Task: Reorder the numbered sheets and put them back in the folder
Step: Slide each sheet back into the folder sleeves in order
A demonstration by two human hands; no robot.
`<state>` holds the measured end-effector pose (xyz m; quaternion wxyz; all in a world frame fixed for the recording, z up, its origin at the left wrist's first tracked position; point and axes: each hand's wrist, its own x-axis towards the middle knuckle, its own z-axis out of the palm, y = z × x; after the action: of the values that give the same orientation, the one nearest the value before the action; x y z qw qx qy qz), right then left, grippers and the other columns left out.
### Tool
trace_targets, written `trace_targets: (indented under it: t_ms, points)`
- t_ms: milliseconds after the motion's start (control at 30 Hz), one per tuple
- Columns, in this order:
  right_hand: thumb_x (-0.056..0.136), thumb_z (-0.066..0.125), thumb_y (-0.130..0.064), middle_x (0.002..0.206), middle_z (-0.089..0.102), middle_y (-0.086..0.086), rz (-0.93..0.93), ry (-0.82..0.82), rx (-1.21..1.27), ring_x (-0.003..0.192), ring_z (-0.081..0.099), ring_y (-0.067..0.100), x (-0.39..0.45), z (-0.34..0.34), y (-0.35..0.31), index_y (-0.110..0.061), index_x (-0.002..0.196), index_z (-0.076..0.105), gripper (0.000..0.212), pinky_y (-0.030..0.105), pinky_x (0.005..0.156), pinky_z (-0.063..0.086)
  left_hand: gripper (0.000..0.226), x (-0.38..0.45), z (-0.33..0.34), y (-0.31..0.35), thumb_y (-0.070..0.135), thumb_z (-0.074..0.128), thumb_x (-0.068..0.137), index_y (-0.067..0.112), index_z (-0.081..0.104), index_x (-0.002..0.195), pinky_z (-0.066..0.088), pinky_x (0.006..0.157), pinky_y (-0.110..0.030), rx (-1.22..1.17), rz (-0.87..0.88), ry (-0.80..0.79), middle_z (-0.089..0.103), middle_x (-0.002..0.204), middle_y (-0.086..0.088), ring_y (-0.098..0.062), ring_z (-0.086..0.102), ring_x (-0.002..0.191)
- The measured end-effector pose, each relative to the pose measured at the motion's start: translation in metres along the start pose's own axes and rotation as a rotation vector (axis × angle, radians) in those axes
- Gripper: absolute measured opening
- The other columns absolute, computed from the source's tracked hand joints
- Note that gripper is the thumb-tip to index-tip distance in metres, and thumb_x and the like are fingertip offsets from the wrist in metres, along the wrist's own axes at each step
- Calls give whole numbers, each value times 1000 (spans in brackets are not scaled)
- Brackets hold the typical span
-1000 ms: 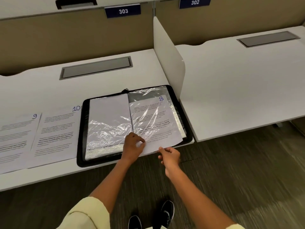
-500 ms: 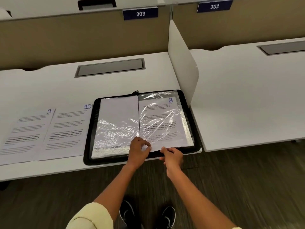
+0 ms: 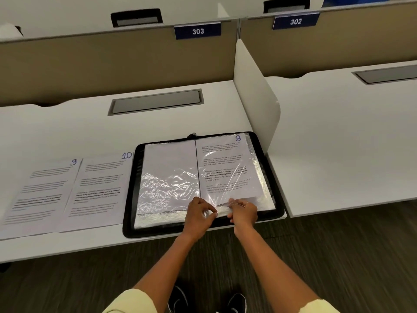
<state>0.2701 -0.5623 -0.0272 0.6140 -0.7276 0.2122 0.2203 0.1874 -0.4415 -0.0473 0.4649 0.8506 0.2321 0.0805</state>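
Both hands pinching at sleeve mouth w/ sheet 8 (image 3: 225,168) nearly in: left hand (image 3: 198,214) holding plastic, right hand (image 3: 242,211) feeding paper—risking crumpling bottom edge if sleeve (image 3: 261,177) is snagging.

One head-worn camera looks forward and steeply down, close above the desk (image 3: 67,132)

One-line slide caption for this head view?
Left hand and right hand pinch the clear plastic sleeve over white sheet 8 in the open black zip folder.

Both forearms reach up from the bottom edge to frame centre. The left hand (image 3: 198,214) and right hand (image 3: 243,212) sit close together, fingers curled, pinching.
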Motion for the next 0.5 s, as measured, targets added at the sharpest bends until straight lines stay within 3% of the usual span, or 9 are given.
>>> trace_targets:
  t_ms: [100,267,500]
  points:
    - [91,74,-20,75,70,16,17,13,-3,39,52,8,5,4,-1,-5,91,70,15,20,39,43,19,1,-2,-1,16,79,78,31,68,81,43,80,-18,0,6,-9,50,97,2,-12,52,95]
    - [90,76,-21,71,69,15,35,29,3,38,52,8,7,4,-3,-3,88,71,19,21,40,44,14,2,1,-7,20,78,79,30,69,82,45,83,-24,12,1,-19,50,97,3,-13,51,98]
    - [91,73,-30,80,74,2,-33,65,36,55,68,12,-3,-8,5,-10,87,67,21,27,58,54,8,5,11,-6,26,75,80,30,69,84,37,79,-17,125,4,20,49,98,6,-10,46,98]
